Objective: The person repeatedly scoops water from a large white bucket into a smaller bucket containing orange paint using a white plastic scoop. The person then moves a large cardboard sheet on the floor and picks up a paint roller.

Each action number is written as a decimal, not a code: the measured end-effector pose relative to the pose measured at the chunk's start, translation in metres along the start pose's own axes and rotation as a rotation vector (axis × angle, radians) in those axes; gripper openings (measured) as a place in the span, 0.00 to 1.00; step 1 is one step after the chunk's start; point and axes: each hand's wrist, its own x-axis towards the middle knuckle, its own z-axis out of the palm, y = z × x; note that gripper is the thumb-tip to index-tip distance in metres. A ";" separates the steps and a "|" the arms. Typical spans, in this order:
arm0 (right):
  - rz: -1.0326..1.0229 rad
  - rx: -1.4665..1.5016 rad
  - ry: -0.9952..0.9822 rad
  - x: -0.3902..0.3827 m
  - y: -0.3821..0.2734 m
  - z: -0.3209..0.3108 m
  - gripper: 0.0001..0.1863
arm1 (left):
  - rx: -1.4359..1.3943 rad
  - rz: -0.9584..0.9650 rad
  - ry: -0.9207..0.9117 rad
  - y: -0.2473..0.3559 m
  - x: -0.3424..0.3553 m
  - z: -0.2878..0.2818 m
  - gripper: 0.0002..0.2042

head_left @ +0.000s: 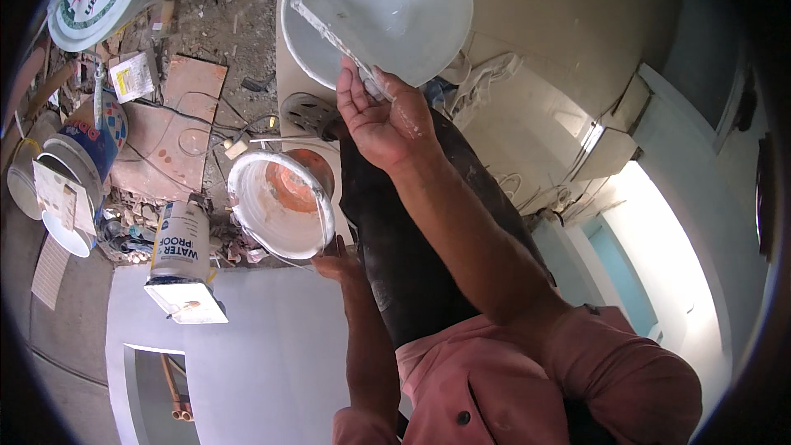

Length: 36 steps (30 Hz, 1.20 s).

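Note:
My right hand grips a long, thin putty blade, seen nearly edge-on and coated with white paste. The blade reaches over a large white tub, whose inside looks pale and wet at the bottom. White smears mark my right palm and thumb. Lower left, my left hand holds a smaller white bucket at its near edge. That bucket is tilted, with paste along its rim and an orange-stained inside. Some fingers of my left hand are hidden by the bucket.
A grey clog shows between tub and bucket. At left stand a white paint bucket, a blue paint bucket and a large lidded pail. Tile pieces, cables and rubble cover the ground. A white cable bundle lies right of the tub.

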 end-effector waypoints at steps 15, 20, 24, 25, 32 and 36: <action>-0.098 -0.898 0.015 0.136 -0.084 -0.014 0.10 | 0.020 0.094 -0.036 -0.002 0.006 0.005 0.29; -0.098 -1.560 -0.107 0.151 -0.107 0.015 0.13 | 0.036 0.076 -0.046 -0.003 0.014 -0.002 0.31; -0.138 -2.437 -0.085 0.157 -0.092 0.058 0.14 | 0.012 0.095 -0.077 -0.012 0.021 -0.005 0.32; -0.177 -2.686 -0.117 0.153 -0.084 0.064 0.10 | -0.003 0.073 -0.061 -0.012 0.021 -0.003 0.32; -0.997 -3.681 -0.705 0.130 -0.097 0.039 0.09 | -0.023 0.078 -0.054 -0.011 0.016 0.004 0.28; -1.428 -3.996 -1.094 0.061 -0.086 0.061 0.06 | -0.066 0.013 0.004 -0.008 0.016 -0.003 0.26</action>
